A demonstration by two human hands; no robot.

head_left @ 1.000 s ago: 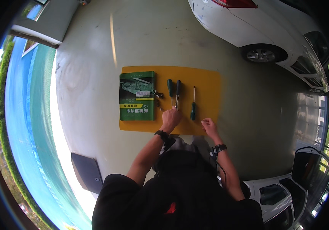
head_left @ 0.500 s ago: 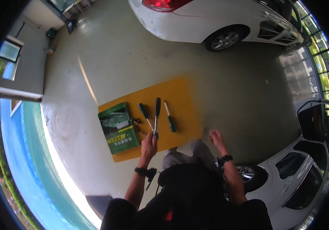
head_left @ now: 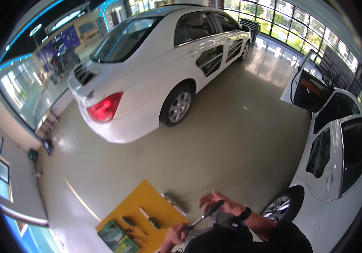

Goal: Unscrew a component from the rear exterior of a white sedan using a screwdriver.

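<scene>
A ratchet wrench with a black handle and bright metal shaft (head_left: 198, 220) slants up to the right in front of me. My left hand (head_left: 175, 236) is closed around its head end. At the handle's far end is my right hand (head_left: 225, 204), its fingers spread around the grip; whether they touch it I cannot tell. To the left, a yellow tabletop (head_left: 164, 206) bears a green-handled screwdriver (head_left: 150, 218), a second screwdriver (head_left: 128, 221) and several small metal parts (head_left: 139, 239). A green printed box (head_left: 117, 237) lies at its left end.
A white car (head_left: 138, 80) stands ahead on the grey floor. Close on my right is another white car (head_left: 320, 189), with a door (head_left: 313, 84) standing open. A metal rail (head_left: 173, 202) runs along the table's far right edge.
My view has lifted and turned right, so the table sits lower. The ratchet wrench now points to the right, and my right hand has come to its handle with fingers opened.
</scene>
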